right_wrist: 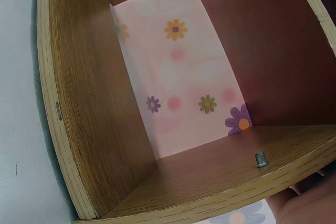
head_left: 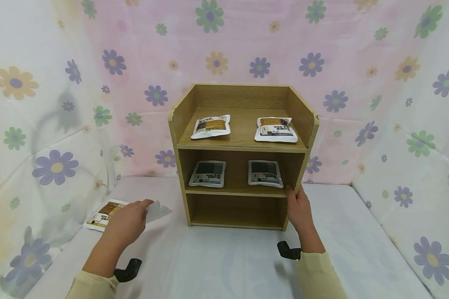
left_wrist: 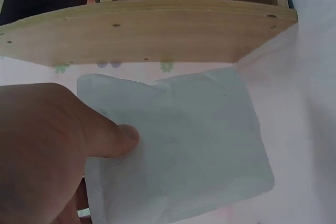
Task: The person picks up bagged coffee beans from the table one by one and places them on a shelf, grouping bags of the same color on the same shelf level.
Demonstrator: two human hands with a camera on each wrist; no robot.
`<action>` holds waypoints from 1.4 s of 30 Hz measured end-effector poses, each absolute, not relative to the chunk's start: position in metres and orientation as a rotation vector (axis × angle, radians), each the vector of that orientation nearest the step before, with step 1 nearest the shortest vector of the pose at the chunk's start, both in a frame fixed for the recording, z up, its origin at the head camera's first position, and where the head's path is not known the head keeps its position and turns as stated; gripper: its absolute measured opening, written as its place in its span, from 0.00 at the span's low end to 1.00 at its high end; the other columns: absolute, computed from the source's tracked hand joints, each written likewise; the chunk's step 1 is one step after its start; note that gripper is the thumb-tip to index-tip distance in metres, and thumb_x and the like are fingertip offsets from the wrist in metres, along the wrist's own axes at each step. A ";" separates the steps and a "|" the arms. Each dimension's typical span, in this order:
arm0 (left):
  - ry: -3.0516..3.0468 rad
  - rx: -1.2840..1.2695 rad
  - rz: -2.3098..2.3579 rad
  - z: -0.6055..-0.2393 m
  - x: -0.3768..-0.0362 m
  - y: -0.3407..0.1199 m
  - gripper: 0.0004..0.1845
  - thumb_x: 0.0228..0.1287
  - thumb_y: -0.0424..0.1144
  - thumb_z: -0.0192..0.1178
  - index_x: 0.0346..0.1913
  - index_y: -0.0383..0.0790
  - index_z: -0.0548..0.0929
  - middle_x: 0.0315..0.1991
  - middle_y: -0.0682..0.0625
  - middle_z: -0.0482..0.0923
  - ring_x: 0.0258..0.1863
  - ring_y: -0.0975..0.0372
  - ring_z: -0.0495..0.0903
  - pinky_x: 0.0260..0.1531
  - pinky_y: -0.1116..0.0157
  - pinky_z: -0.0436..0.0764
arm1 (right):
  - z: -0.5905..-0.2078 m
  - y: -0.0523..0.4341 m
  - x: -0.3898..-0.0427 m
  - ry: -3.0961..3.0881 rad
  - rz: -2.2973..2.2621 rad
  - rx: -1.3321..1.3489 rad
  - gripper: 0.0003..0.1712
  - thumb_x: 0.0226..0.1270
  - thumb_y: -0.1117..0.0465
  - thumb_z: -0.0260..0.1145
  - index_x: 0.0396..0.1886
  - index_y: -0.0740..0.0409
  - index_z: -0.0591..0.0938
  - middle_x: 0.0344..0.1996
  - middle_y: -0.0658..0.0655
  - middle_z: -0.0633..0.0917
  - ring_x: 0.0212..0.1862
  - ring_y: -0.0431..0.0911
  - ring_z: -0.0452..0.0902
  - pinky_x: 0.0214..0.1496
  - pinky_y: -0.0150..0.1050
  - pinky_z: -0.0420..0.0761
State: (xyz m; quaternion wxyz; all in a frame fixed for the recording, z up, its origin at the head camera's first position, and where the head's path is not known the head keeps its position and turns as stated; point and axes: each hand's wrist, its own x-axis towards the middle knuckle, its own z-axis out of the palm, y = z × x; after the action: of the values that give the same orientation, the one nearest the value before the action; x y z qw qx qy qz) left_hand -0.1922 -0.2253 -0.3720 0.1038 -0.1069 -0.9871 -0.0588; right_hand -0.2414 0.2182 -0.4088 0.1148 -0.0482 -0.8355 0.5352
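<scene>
Left hand pinches a flat white plastic pouch on the table beside the small wooden three-tier shelf, which the right hand seemingly grips, so a thumb-only hold might slip.

Two bare hands, left hand and right hand, extend from pale yellow long sleeves. A black wrist-mounted camera bracket sits under each wrist.
</scene>
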 end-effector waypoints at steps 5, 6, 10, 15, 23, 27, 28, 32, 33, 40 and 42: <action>-2.942 -0.324 -0.170 -0.366 -0.187 -0.217 0.17 0.65 0.30 0.54 0.57 0.36 0.78 0.45 0.38 0.84 0.40 0.48 0.84 0.34 0.50 0.82 | -0.409 0.219 -0.242 -2.446 1.570 -0.140 0.37 0.75 0.36 0.36 0.77 0.46 0.52 0.72 0.62 0.64 0.68 0.64 0.66 0.65 0.66 0.68; -2.942 -0.329 -0.168 -0.365 -0.186 -0.215 0.17 0.65 0.30 0.54 0.57 0.36 0.78 0.45 0.38 0.84 0.40 0.47 0.84 0.35 0.50 0.82 | -0.409 0.219 -0.242 -2.445 1.571 -0.139 0.37 0.76 0.36 0.36 0.77 0.46 0.52 0.72 0.62 0.64 0.68 0.64 0.66 0.65 0.66 0.68; -2.924 -0.366 -0.184 -0.363 -0.184 -0.209 0.17 0.65 0.29 0.54 0.56 0.36 0.79 0.45 0.39 0.84 0.42 0.46 0.83 0.39 0.48 0.82 | -0.409 0.219 -0.241 -2.446 1.573 -0.141 0.36 0.76 0.37 0.36 0.77 0.45 0.52 0.72 0.62 0.64 0.68 0.64 0.66 0.65 0.66 0.68; -2.923 -0.392 -0.198 -0.362 -0.181 -0.202 0.16 0.64 0.28 0.55 0.55 0.37 0.79 0.44 0.40 0.84 0.42 0.46 0.83 0.42 0.48 0.82 | -0.408 0.219 -0.241 -2.445 1.571 -0.136 0.36 0.76 0.36 0.36 0.78 0.45 0.51 0.72 0.62 0.64 0.68 0.64 0.66 0.65 0.66 0.68; -2.922 -0.422 -0.222 -0.357 -0.177 -0.189 0.15 0.64 0.28 0.57 0.53 0.39 0.80 0.43 0.43 0.85 0.39 0.51 0.84 0.38 0.52 0.83 | -0.409 0.219 -0.240 -2.411 1.551 -0.099 0.35 0.77 0.39 0.38 0.77 0.47 0.53 0.72 0.63 0.64 0.69 0.64 0.65 0.65 0.66 0.68; -2.918 -0.435 -0.237 -0.359 -0.178 -0.184 0.15 0.64 0.28 0.57 0.53 0.40 0.81 0.44 0.43 0.85 0.39 0.51 0.84 0.39 0.52 0.84 | -0.409 0.219 -0.240 -2.409 1.552 -0.101 0.35 0.77 0.38 0.38 0.77 0.46 0.53 0.72 0.62 0.64 0.69 0.64 0.64 0.65 0.66 0.67; -2.923 -0.436 -0.242 -0.359 -0.178 -0.183 0.15 0.64 0.28 0.57 0.53 0.40 0.80 0.44 0.43 0.85 0.39 0.51 0.84 0.40 0.51 0.84 | -0.410 0.219 -0.240 -2.406 1.552 -0.102 0.35 0.77 0.38 0.38 0.77 0.46 0.53 0.72 0.62 0.64 0.70 0.64 0.64 0.65 0.66 0.67; -2.931 -0.441 -0.237 -0.360 -0.180 -0.178 0.16 0.64 0.29 0.58 0.53 0.41 0.81 0.45 0.43 0.85 0.40 0.51 0.84 0.40 0.50 0.84 | -0.411 0.219 -0.241 -2.398 1.559 -0.097 0.35 0.76 0.38 0.38 0.77 0.47 0.54 0.72 0.62 0.64 0.70 0.63 0.64 0.65 0.66 0.67; -2.933 -0.442 -0.235 -0.360 -0.180 -0.177 0.16 0.64 0.29 0.58 0.54 0.41 0.80 0.45 0.43 0.85 0.41 0.50 0.84 0.41 0.50 0.84 | -0.411 0.219 -0.241 -2.397 1.562 -0.092 0.35 0.77 0.38 0.38 0.77 0.47 0.53 0.72 0.62 0.64 0.70 0.63 0.64 0.66 0.66 0.67; -2.955 -0.448 -0.223 -0.362 -0.183 -0.167 0.16 0.65 0.30 0.57 0.55 0.41 0.80 0.49 0.44 0.84 0.49 0.48 0.83 0.48 0.48 0.81 | -0.410 0.218 -0.240 -2.405 1.566 -0.096 0.36 0.76 0.38 0.38 0.77 0.46 0.52 0.73 0.61 0.63 0.70 0.63 0.63 0.66 0.66 0.67; -2.958 -0.449 -0.227 -0.362 -0.183 -0.165 0.16 0.65 0.31 0.57 0.56 0.42 0.80 0.50 0.44 0.84 0.49 0.48 0.83 0.49 0.48 0.81 | -0.409 0.218 -0.240 -2.405 1.570 -0.102 0.35 0.76 0.38 0.38 0.77 0.46 0.53 0.73 0.62 0.63 0.70 0.63 0.64 0.65 0.66 0.67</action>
State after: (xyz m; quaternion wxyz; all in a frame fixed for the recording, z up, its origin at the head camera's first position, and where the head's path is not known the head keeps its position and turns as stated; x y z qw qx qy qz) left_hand -0.1830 -0.1646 -0.3624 0.0705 -0.1492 -0.9834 -0.0755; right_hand -0.2399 0.2181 -0.4094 0.1337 -0.0353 -0.8294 0.5413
